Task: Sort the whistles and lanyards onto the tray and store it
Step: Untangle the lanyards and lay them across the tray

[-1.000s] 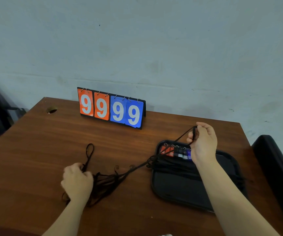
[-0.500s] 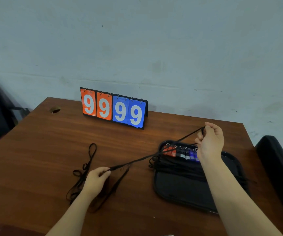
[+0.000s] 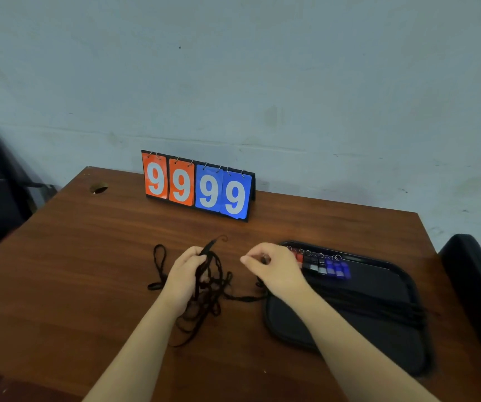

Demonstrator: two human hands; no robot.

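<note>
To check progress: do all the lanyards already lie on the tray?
No, a tangled bunch of lanyards lies on the table beside the tray, held by the left hand.

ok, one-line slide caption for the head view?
Left hand grips tangled black lanyards; right hand beside whistles lined up on the tray.

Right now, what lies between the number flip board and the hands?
Head view: bare wooden table, except the curled tip of a black lanyard gripped by the left hand, below the flip board.
</note>
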